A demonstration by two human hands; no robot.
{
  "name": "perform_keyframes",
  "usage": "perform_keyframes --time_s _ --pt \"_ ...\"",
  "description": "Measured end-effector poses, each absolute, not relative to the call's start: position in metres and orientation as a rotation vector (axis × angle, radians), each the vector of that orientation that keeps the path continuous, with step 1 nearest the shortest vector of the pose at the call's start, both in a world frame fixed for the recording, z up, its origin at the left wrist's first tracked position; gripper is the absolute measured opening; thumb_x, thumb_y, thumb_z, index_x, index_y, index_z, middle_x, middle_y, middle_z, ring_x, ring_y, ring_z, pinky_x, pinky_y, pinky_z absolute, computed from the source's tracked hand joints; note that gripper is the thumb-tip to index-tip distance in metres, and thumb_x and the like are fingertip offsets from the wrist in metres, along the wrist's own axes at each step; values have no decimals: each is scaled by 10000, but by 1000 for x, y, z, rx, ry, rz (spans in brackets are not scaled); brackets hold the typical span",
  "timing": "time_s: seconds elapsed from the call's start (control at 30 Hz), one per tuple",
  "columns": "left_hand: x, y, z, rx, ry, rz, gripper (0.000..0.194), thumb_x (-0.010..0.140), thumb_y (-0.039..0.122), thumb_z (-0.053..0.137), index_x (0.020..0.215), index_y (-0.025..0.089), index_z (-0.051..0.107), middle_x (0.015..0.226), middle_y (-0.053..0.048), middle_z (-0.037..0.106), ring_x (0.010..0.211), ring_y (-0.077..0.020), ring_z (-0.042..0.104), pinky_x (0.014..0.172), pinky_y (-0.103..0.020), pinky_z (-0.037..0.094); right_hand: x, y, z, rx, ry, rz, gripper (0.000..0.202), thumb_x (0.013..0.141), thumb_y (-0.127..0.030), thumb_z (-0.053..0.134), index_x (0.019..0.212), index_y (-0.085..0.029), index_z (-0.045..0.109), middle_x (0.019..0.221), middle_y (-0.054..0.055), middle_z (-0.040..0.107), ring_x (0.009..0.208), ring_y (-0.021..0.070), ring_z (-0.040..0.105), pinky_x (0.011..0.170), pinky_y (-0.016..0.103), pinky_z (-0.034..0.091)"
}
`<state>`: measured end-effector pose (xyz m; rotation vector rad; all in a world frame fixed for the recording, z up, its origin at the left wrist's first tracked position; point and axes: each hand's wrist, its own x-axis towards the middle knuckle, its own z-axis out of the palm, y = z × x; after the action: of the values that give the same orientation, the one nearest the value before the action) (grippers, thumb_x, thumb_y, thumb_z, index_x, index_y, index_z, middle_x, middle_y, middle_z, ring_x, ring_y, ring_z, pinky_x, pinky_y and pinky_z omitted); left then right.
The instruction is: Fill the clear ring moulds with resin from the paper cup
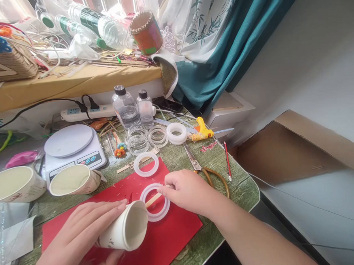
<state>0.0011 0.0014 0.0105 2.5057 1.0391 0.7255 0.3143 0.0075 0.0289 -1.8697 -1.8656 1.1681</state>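
Note:
My left hand (84, 232) is wrapped round a white paper cup (122, 230), which is tilted with its mouth toward the right. My right hand (182, 189) pinches a flat wooden stick (153, 199); its tip is close by the cup's rim. Beneath the stick, a translucent white ring mould (167, 208) lies on a red sheet (181, 223). A second ring mould (136, 170) rests at the sheet's far edge. Whether the stick touches the mould or the cup, I cannot tell.
Behind the sheet are a kitchen scale (69, 140), two bottles of clear liquid (128, 115), clear rings (137, 139) and stacked white rings (177, 139). Scissors (198, 165), a yellow glue gun (202, 132) and a pencil (227, 161) lie to the right. Paper bowls (76, 189) stand left.

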Motion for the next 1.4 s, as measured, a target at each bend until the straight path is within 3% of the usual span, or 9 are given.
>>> perform_keyframes --time_s 0.6,1.1,1.4 --pt "-1 3 10 2520 1055 714 442 957 332 703 1395 390 717 1316 -19 840 1176 -295 794 1022 -398 632 315 9 28 -1868 -1878 1170 538 1040 -455 734 673 -221 419 647 -44 501 643 142 449 602 302 245" --pt "-3 0 5 2501 1051 691 432 1014 350 656 1445 385 668 1369 -6 803 1269 -280 729 1119 -397 534 315 9 26 -1871 -1871 1166 519 1034 -453 739 676 -221 443 659 -44 529 650 143 471 604 298 269" --pt "-1 1 8 2509 1048 718 445 982 327 683 1421 397 689 1335 2 825 1211 -284 769 1103 -412 568 316 8 26 -1865 -1870 1161 515 1040 -461 727 681 -224 445 643 -49 511 645 143 462 605 299 263"
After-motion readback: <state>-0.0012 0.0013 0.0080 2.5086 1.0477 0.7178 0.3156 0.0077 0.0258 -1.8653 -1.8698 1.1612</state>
